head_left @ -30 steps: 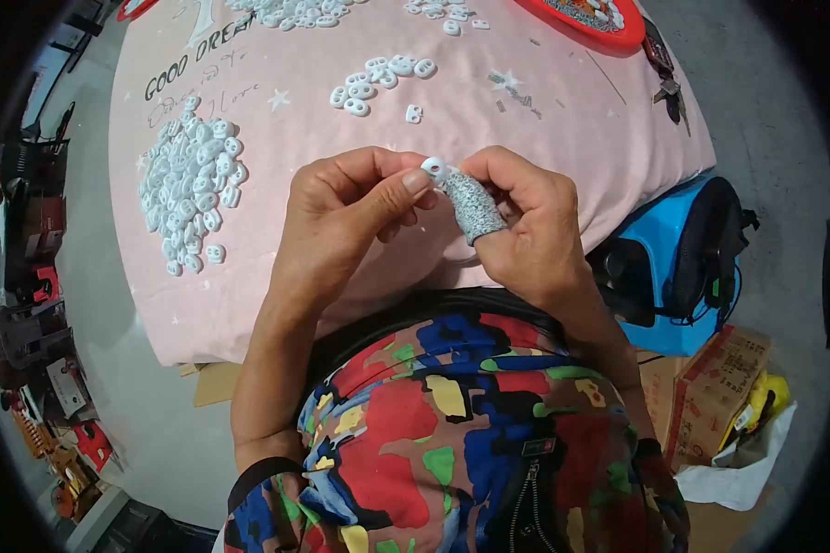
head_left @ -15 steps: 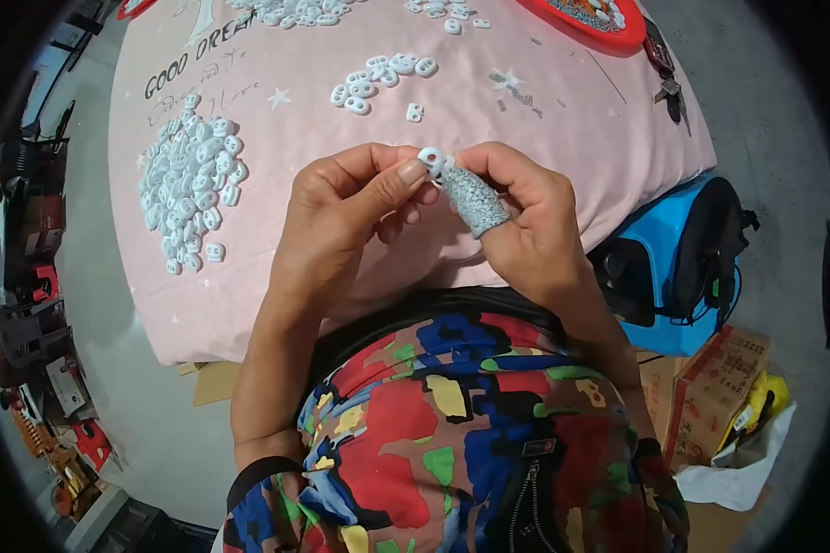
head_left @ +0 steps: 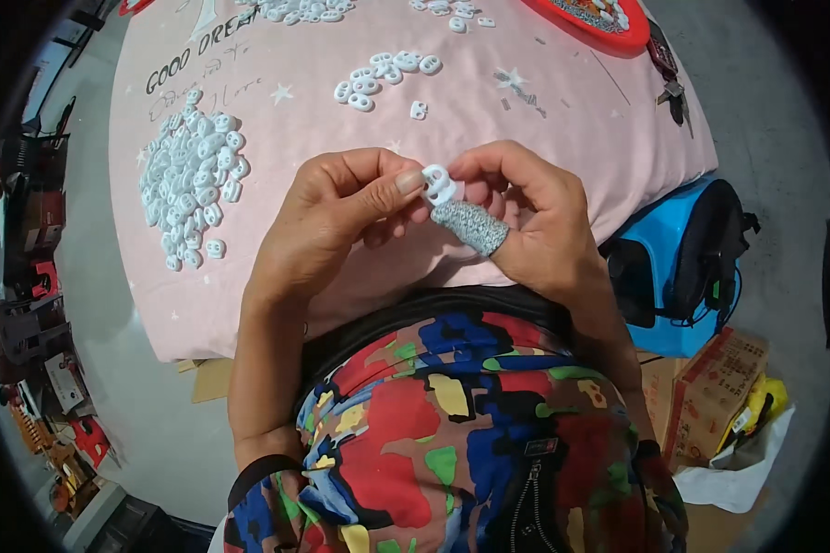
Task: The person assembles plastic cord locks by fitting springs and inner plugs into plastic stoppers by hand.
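Observation:
Above the near part of the pink cloth, a small white plastic piece with two holes [head_left: 439, 184] is held up between my hands. My left hand [head_left: 346, 207] pinches its left edge between thumb and forefinger. My right hand [head_left: 544, 207] has its fingers curled, and a grey knitted sleeve [head_left: 470, 228] covers its thumb. The sleeved thumb tip meets the lower end of the piece, while the right forefinger arches just above and apart from it. Part of the right fingers' grip is hidden behind the thumb.
A large heap of similar white pieces [head_left: 194, 180] lies left on the pink cloth [head_left: 277, 175]. Beyond my hands are a smaller group [head_left: 378, 78] and a single piece [head_left: 419, 111]. Grey scraps [head_left: 521, 92], keys [head_left: 675, 101] and a red-rimmed tray [head_left: 618, 41] lie farther right.
The white piece has tipped and come slightly nearer, showing its two holes more fully. My right forefinger has lifted off it, and the sleeved thumb has swung lower and flatter.

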`<state>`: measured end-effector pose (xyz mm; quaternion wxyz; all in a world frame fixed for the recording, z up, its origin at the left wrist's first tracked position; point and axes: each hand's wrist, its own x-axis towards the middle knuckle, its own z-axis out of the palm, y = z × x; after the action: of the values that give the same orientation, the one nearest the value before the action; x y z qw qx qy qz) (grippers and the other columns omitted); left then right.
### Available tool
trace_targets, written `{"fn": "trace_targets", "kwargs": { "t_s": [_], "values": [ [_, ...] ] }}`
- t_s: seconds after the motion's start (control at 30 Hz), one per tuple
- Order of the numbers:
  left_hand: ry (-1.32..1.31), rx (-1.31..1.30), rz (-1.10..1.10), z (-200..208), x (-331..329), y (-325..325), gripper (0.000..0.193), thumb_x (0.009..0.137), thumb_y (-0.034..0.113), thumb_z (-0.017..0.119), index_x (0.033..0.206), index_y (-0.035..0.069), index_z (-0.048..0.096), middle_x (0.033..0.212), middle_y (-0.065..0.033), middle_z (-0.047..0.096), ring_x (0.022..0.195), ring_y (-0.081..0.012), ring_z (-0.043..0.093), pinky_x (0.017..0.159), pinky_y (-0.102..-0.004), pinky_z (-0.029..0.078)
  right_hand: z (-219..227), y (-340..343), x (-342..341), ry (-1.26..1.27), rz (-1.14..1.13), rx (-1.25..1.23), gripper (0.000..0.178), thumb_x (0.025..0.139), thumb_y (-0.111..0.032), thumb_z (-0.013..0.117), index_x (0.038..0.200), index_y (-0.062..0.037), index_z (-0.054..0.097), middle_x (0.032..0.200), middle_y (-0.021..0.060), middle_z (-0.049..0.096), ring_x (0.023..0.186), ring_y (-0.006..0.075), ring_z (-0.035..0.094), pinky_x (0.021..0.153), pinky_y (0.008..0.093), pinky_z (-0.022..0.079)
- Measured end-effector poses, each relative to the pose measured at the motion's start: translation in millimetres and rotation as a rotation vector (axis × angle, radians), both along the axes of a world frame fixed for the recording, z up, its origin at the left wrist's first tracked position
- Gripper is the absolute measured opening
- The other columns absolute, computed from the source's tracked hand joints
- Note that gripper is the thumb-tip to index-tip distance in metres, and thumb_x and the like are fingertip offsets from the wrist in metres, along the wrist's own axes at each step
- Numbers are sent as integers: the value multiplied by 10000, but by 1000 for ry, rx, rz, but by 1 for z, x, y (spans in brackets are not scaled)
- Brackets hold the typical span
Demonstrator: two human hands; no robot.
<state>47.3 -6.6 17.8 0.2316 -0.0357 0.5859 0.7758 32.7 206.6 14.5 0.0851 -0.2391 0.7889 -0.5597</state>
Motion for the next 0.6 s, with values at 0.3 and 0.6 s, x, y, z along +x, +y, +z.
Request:
{"fn": "trace_targets", "kwargs": {
  "t_s": [0.3, 0.6],
  "values": [
    [37, -94, -104, 5, -2, -1, 231, 916, 287, 656, 855, 66, 675, 707, 38, 616, 588, -13, 461, 519, -165, 337, 4, 1, -13, 425, 136, 45, 405, 717, -67, 813, 1092, -19, 669, 878, 56, 621, 720, 100, 575, 608, 219, 472],
    [72, -123, -2, 12, 3, 2, 209, 906, 255, 671, 891, 46, 680, 734, 29, 621, 608, -6, 470, 524, -157, 335, 12, -3, -8, 461, 95, 50, 362, 726, -36, 788, 1068, 1, 675, 881, 92, 642, 729, 147, 616, 602, 241, 491]
  ]
}}
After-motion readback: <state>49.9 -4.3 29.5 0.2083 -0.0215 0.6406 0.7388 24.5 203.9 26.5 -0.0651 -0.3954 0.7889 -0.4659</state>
